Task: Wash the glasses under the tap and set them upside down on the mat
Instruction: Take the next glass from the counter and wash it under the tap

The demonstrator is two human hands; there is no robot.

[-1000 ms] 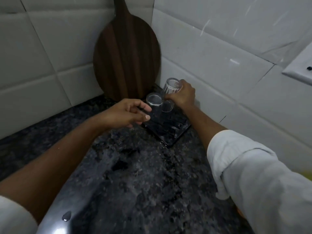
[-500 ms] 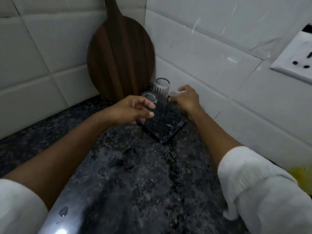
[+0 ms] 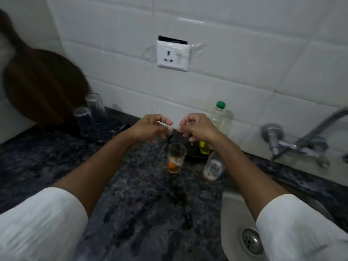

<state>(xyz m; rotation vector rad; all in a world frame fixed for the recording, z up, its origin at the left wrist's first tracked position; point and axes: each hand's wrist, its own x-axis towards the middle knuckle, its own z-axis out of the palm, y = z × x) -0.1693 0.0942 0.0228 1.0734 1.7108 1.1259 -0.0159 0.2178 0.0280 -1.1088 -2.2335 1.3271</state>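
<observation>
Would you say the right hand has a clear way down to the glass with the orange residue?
Probably yes. The right hand holds nothing and hangs just above and right of the glass, whose open rim is unobstructed; the small bottle stands apart to its right.

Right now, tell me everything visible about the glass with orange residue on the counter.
The glass with orange residue is a small clear tumbler that stands upright, mouth up, on the dark speckled counter. Orange liquid or pulp sits at its bottom and a whitish streak marks the wall above it. It is below both hands, and neither touches it. A second dirty glass stands apart to its right.
</observation>
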